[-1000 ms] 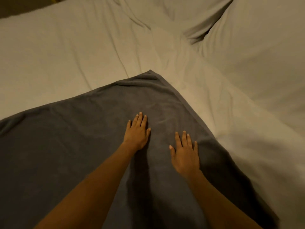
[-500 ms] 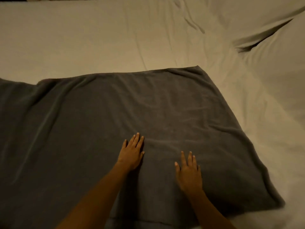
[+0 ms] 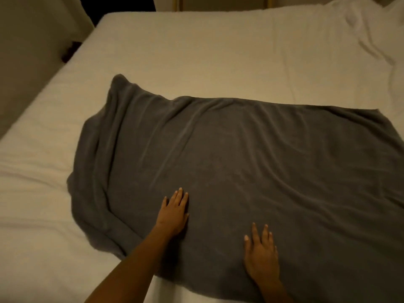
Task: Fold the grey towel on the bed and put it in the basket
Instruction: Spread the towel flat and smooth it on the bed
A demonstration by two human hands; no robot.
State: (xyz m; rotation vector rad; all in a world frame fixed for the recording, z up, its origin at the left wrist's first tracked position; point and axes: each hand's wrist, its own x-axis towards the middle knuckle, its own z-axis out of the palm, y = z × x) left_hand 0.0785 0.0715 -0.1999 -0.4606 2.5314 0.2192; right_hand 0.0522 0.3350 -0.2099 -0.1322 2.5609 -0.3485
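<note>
grey towel (image 3: pixel 240 162) is spread over the white bed (image 3: pixel 196 51), rumpled w/ its left edge bunched in folds. left hand (image 3: pixel 173 214) & right hand (image 3: pixel 261 256) are laid flat on it, fingers straight, nothing gripped.

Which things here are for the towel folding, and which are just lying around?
For the job:
grey towel, spread flat
left hand, flat on towel
right hand, flat on towel
bed

Just lying about:
rumpled white bedding, far right corner

No basket in view.
</note>
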